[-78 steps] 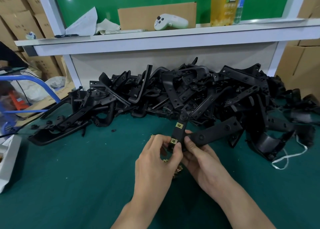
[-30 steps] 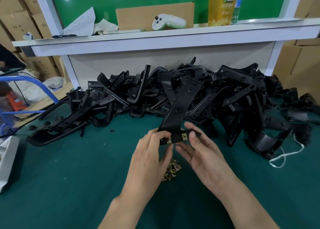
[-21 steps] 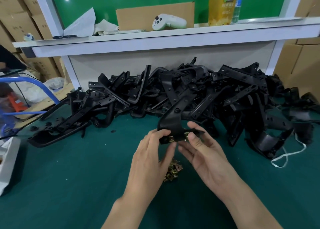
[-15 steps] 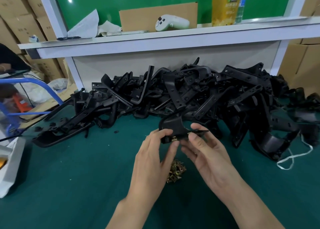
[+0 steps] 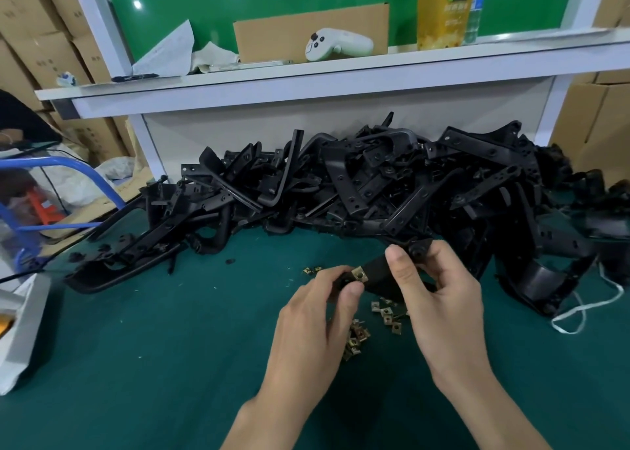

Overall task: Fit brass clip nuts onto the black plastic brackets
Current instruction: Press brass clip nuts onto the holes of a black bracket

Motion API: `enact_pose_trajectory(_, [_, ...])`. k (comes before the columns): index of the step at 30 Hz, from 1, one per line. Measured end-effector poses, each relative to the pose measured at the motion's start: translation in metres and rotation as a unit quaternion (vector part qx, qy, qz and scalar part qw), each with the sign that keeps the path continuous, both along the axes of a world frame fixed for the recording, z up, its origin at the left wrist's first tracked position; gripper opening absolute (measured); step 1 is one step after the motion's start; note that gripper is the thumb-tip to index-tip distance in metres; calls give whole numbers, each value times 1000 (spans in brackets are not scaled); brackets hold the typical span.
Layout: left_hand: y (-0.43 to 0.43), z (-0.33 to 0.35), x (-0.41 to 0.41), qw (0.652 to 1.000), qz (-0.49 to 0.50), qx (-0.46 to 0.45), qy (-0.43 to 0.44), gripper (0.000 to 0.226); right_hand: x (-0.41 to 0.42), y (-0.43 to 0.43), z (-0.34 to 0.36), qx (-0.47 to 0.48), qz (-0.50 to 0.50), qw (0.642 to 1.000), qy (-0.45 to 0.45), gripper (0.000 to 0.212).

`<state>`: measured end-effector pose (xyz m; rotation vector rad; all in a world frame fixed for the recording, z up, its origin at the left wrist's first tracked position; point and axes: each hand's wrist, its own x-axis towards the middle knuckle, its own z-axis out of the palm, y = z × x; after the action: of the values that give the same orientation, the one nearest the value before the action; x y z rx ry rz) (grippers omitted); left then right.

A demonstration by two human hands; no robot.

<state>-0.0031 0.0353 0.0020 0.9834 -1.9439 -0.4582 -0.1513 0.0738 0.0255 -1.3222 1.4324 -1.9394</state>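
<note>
nearest the camera, the left hand (image 5: 317, 316) curls its fingers round the near end of a black plastic bracket (image 5: 376, 270), with its thumb tip just beside a brass clip nut (image 5: 359, 274) that sits on the bracket's edge. the right hand (image 5: 439, 299) pinches the far end of the same bracket between thumb and fingers, close to a round boss. the bracket hangs in the air between the two hands, just above the green mat (image 5: 153, 347).

the bracket looks light and stiff, a moulded strip that should take a firm pinch without bending much; holding it at both ends, as here, leaves the clip site free. the nut is small, thin sheet metal, likely springy with sharp edges and easy to fumble, so it is best pushed by its flat face with a thumb pad.

just past the hands, loose clip nuts (image 5: 388, 311) lie scattered on the mat. further back, a pile of brackets (image 5: 375, 183) lies tangled against the bench back, likely to snag when one is pulled out. above it, a shelf (image 5: 306, 78) carries a white game controller (image 5: 337, 44).
</note>
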Motion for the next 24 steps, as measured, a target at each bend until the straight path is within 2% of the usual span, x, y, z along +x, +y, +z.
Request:
enact_pose_trajectory(2, [1, 2, -1, 1000, -4, 10, 7, 37, -2, -1, 0, 5, -12, 1000, 4, 29])
enact_pose_trajectory(5, [2, 2, -2, 1000, 1, 12, 7, 26, -4, -1, -1, 28, 8, 1000, -4, 35])
enact_pose_trajectory(9, [1, 0, -1, 1000, 11, 3, 12, 26, -8, -1, -2, 60, 68, 996, -11, 25])
enact_pose_trajectory(14, [-2, 2, -1, 998, 49, -39, -6, 41, -11, -1, -2, 99, 127, 987, 20, 45])
enact_pose_trajectory(21, [-2, -1, 1, 1000, -4, 12, 27, 34, -5, -5, -8, 102, 104, 989, 38, 38])
enact_pose_trajectory(24, [-2, -2, 1, 1000, -9, 7, 23, 30, -4, -5, -10, 106, 86, 989, 50, 32])
